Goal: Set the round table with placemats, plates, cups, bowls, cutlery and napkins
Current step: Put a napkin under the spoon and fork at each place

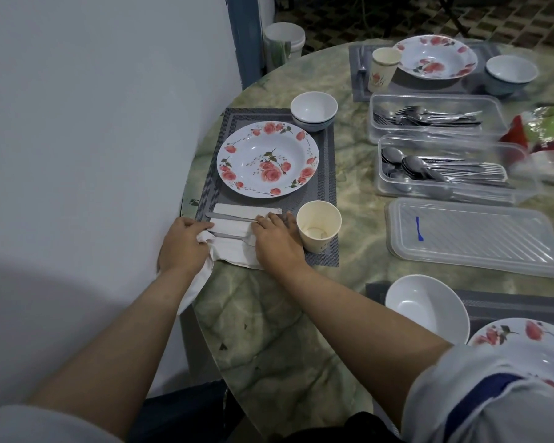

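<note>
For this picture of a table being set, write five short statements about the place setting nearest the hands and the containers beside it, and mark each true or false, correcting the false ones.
1. The floral plate sits on the grey placemat. True.
2. The paper cup lies tipped on its side. False: it stands upright at the placemat's corner.
3. The left hand grips a bunched white cloth. True.
4. The clear spoon container has its lid on. False: it is open, and a lid lies on the table beside it.
5. The white bowl sits inside the floral plate. False: it stands beside the plate, at the placemat's far corner.
</note>
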